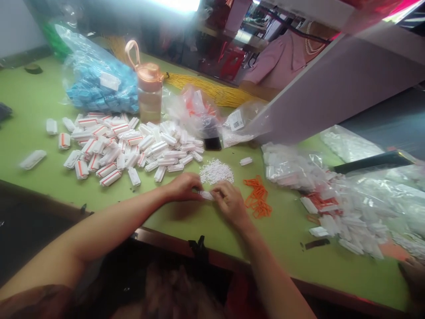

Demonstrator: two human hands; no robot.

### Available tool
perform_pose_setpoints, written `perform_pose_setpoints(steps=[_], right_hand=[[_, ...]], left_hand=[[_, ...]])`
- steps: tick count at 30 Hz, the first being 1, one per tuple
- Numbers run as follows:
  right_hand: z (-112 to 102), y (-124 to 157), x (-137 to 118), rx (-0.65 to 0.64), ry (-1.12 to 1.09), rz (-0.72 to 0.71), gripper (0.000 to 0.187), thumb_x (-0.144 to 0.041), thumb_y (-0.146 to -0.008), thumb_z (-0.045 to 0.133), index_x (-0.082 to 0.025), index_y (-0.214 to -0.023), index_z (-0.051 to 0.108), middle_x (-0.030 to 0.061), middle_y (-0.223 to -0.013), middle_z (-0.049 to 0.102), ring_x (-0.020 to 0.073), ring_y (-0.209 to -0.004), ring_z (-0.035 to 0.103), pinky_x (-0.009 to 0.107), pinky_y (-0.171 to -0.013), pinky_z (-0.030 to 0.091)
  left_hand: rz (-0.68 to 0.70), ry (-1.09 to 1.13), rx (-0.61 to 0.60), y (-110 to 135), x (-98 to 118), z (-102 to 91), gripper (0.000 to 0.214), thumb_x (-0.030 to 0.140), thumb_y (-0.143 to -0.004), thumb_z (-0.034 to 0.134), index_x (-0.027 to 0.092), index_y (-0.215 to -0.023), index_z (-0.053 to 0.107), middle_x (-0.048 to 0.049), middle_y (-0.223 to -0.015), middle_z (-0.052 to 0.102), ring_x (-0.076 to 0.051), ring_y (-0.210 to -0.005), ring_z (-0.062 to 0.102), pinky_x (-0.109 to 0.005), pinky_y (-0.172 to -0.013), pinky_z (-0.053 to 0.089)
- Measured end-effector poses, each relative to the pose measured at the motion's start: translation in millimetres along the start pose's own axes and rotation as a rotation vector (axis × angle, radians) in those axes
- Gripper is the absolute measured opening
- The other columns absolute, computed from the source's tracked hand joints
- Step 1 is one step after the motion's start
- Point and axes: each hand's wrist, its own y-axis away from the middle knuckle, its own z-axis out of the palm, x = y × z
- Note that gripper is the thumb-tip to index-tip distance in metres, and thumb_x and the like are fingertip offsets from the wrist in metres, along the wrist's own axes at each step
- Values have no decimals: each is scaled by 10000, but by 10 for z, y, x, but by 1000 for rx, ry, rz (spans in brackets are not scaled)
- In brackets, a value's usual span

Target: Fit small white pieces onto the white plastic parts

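Note:
My left hand and my right hand meet over the green table, each pinching one end of a small white plastic block. Fingers cover much of it, so its details are hidden. Just beyond my fingertips lies a heap of tiny white pieces. To the right of my right hand is a small pile of orange plastic clips. A large heap of white blocks, some with an orange stripe, spreads out beyond my left hand. One lone white block rests right of the tiny pieces.
Behind the heap stand a peach water bottle and a bag of blue pieces. A dark phone lies near clear bags. More bagged white pieces are at right, below a slanted panel. A person in pink is opposite.

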Motion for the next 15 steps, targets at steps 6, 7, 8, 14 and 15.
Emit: perform_pose_setpoints(steps=[6,7,8,14,15], right_hand=[[125,3,-91,56,140,-42,191,-316,-958,461,-226,-856,596,21,-874,653,160,-842,581,321,-742,337],[130,2,-104,61,162,-52,186,-311,-958,464,-226,-857,594,18,-873,657,157,-841,585,321,-744,332],[132,1,-119,67,185,-64,176,-303,-958,471,-224,-858,593,15,-873,661,154,-840,589,321,-746,327],[149,11,-254,164,401,-155,122,-246,-933,537,-212,-833,597,14,-854,687,150,-779,589,331,-730,302],[155,20,-275,190,442,-170,120,-241,-929,543,-210,-829,602,18,-850,690,151,-763,584,334,-723,299]], left_hand=[[6,5,-1,0,23,-16,294,426,-763,691,139,-807,735,-55,-741,630,-137,-718,561,-245,-676,405],[7,5,-1,-2,25,-16,294,426,-763,690,138,-804,734,-54,-739,631,-134,-711,557,-243,-674,403],[8,4,0,-4,25,-16,294,425,-765,688,137,-799,733,-53,-738,631,-131,-705,553,-242,-673,402],[20,9,17,-6,-2,19,315,442,-758,687,130,-764,726,-50,-715,617,-121,-677,535,-234,-646,388],[20,17,23,-5,-10,29,308,437,-757,689,132,-761,726,-49,-716,620,-120,-676,535,-233,-644,387]])
